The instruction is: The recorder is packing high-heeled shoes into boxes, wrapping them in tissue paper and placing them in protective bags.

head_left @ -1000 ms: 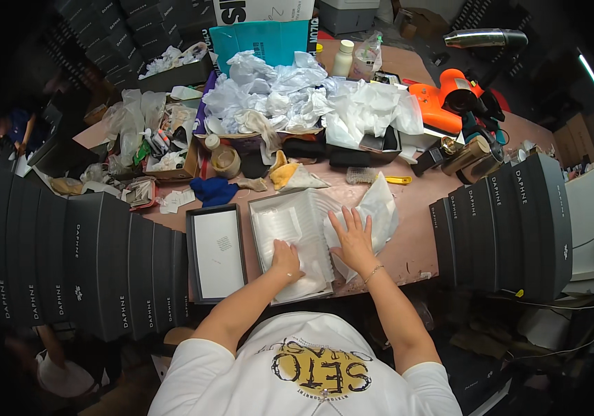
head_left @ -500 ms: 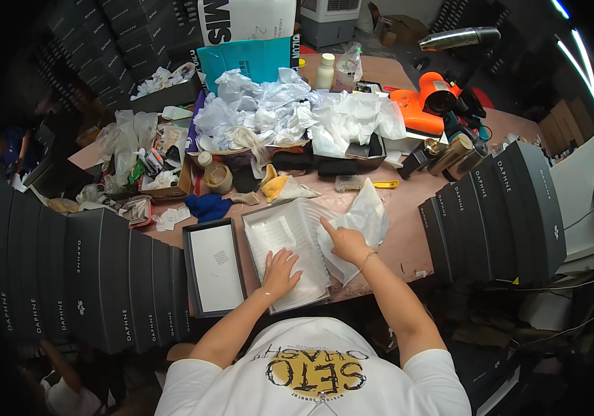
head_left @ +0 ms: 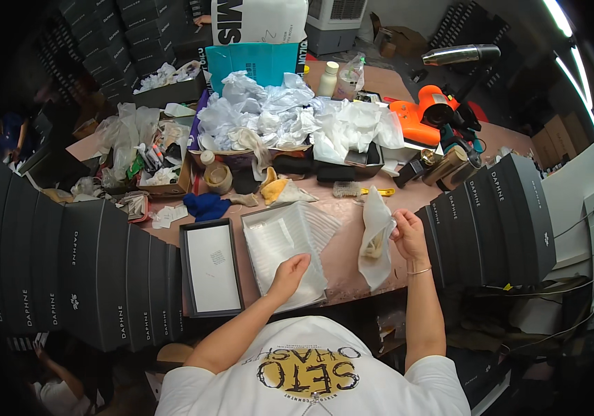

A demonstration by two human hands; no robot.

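My right hand (head_left: 410, 234) pinches the right edge of a white wrapping sheet (head_left: 376, 232) and holds it partly raised over the table. A pale beige item shows in the sheet's fold; its kind I cannot make out. Over the open dark grey box (head_left: 252, 253), my left hand (head_left: 290, 276) is raised with its fingers curled together, and nothing shows in them. White ribbed foam sheet (head_left: 272, 236) lines that box and spills over its right side. To the left lies a shallow dark box lid (head_left: 211, 270) with its white inside facing up.
Stacks of dark shoeboxes flank me at left (head_left: 96, 270) and right (head_left: 512, 215). Crumpled white tissue paper (head_left: 262, 111) heaps at the back. A yellow-handled brush (head_left: 363, 190), a blue cloth (head_left: 207, 206) and a jar (head_left: 218, 177) lie beyond the boxes. Orange equipment (head_left: 415, 121) stands back right.
My right hand has moved right, taken hold of the white wrapping sheet and lifted it off the foam. My left hand has risen from lying flat on the lining and curled its fingers.
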